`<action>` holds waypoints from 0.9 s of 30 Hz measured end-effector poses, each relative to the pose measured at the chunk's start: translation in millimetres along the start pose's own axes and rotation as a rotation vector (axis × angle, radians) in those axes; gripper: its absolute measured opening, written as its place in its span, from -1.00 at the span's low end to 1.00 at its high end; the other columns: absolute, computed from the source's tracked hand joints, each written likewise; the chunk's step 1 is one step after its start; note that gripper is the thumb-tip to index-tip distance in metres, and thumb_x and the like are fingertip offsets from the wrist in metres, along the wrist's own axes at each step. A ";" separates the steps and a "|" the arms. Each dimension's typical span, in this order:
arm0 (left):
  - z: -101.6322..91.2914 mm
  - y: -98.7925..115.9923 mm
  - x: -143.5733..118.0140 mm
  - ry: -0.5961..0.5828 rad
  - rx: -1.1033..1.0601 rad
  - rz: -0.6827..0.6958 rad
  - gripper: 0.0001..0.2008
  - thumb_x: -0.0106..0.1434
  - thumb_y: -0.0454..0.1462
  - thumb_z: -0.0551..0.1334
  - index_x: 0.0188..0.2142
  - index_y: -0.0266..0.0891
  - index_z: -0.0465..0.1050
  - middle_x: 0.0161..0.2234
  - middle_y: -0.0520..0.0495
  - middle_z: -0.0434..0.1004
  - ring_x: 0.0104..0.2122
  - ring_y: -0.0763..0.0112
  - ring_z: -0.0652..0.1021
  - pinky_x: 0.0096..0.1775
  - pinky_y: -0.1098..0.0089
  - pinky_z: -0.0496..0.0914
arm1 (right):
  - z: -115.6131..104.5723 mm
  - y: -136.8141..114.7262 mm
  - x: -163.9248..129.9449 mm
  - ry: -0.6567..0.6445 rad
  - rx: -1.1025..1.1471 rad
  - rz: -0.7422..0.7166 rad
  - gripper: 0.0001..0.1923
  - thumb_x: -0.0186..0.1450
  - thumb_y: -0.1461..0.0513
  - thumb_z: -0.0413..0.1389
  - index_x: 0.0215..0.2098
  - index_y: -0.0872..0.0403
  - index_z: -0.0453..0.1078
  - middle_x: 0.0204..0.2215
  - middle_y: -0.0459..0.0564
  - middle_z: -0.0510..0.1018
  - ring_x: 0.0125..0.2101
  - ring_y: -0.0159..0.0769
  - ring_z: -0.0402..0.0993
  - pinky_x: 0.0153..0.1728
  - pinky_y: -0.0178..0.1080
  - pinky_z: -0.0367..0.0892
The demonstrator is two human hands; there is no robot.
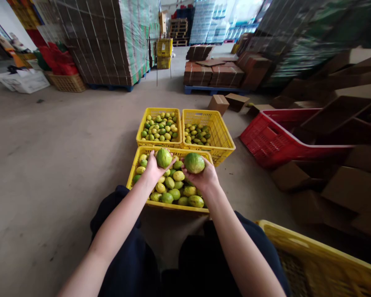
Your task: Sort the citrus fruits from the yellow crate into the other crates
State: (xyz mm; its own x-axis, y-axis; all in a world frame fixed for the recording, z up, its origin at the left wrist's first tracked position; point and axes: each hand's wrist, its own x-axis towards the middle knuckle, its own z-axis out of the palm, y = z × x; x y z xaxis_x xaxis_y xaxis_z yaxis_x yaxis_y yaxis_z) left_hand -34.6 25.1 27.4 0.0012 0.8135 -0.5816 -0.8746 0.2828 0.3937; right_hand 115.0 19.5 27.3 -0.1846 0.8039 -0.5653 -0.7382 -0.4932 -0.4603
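Observation:
My left hand (153, 168) holds a round green fruit (163, 157) above the nearest yellow crate (167, 206), which is full of green and yellow fruit. My right hand (204, 178) holds a second, larger green fruit (194, 162) over the same crate. Both hands are raised side by side, a little apart. My dark-clothed knees flank the crate's near edge.
Two more yellow crates of smaller fruit stand just beyond, one on the left (159, 128) and one on the right (207, 134). A red crate (266, 142) and loose cardboard boxes (352, 189) lie to the right. Another yellow crate (321, 264) sits at bottom right. Stacked pallets line the back.

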 end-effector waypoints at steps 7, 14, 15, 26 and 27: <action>2.8 1.8 -0.4 -0.036 -0.013 0.125 -0.91 0.20 -0.29 0.30 -0.36 -0.19 0.38 -0.47 0.09 0.45 -0.51 0.54 0.50 -0.39 0.50 0.49 | 5.0 2.6 -7.6 0.001 -0.103 -0.067 -0.89 0.22 0.18 0.16 -0.39 0.05 0.37 -0.61 -0.10 0.52 -0.63 -0.30 0.46 -0.64 -0.30 0.39; -3.8 3.4 2.5 -0.162 0.028 0.018 -0.75 0.37 -0.16 0.09 -0.18 -0.23 0.48 -0.40 -0.07 0.54 -0.45 0.41 0.56 -0.41 0.45 0.50 | 1.2 3.0 -1.6 0.005 -0.024 -0.001 -0.70 0.29 0.08 -0.03 -0.39 0.10 0.39 -0.61 0.04 0.54 -0.62 -0.27 0.46 -0.64 -0.30 0.39; -4.2 4.0 1.8 -0.198 0.011 0.000 -0.73 0.38 -0.18 0.06 -0.14 -0.22 0.48 -0.38 -0.08 0.56 -0.43 0.41 0.57 -0.41 0.46 0.49 | 0.4 3.0 0.4 0.010 -0.010 -0.018 -0.72 0.29 0.09 -0.03 -0.40 0.09 0.39 -0.60 0.04 0.55 -0.60 -0.26 0.47 -0.63 -0.29 0.40; 0.6 10.0 -8.8 -0.175 -0.053 0.007 -0.89 0.28 -0.25 0.21 -0.29 -0.25 0.45 -0.49 0.01 0.48 -0.48 0.47 0.54 -0.32 0.46 0.52 | 2.1 5.8 0.1 -0.005 -0.019 -0.109 -0.81 0.28 0.12 0.11 -0.39 0.07 0.39 -0.59 -0.07 0.54 -0.59 -0.29 0.48 -0.54 -0.24 0.48; -0.3 9.6 -7.2 -0.173 -0.050 0.002 -0.90 0.28 -0.25 0.21 -0.28 -0.25 0.44 -0.48 0.00 0.49 -0.47 0.46 0.55 -0.32 0.46 0.53 | 2.3 5.7 -1.6 -0.032 -0.033 -0.087 -0.81 0.26 0.12 0.13 -0.39 0.07 0.39 -0.59 -0.06 0.55 -0.60 -0.30 0.48 -0.57 -0.26 0.47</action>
State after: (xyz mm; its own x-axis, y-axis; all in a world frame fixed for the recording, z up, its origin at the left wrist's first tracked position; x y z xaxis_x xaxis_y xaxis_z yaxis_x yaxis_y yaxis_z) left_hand -43.2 21.8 35.1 0.0791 0.8907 -0.4477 -0.8978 0.2588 0.3563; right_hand 109.6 16.2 27.2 -0.1418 0.8541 -0.5004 -0.7306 -0.4313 -0.5293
